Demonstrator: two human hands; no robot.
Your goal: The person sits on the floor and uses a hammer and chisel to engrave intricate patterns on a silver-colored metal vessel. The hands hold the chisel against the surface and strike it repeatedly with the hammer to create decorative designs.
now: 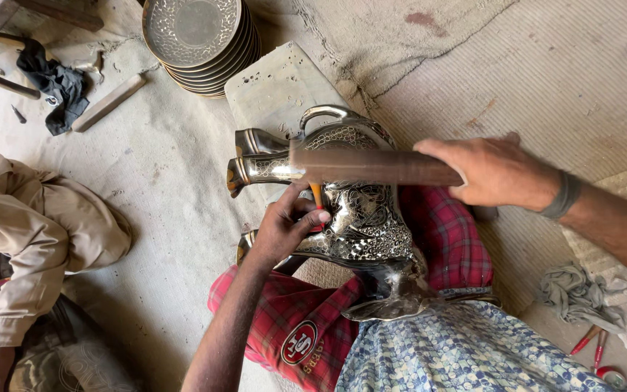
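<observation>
An engraved silver metal figure (366, 221) with leg-like tubes lies across my lap on a red checked cloth (450, 243). My left hand (283, 226) is shut on a small punch with an orange shaft (316, 194), its tip set against the figure's patterned side. My right hand (496, 171) grips a brown wooden bar (375, 167), held level just above the punch and across the figure. The bar's far end hides part of the figure's upper legs.
A stack of embossed metal plates (199, 40) stands at the top. A pale flat slab (276, 86) lies under the figure. Another person in tan clothes (34, 232) sits at the left. A black rag (57, 83), a wooden strip (109, 101), a grey rag (580, 294) and red-handled tools (593, 345) lie around.
</observation>
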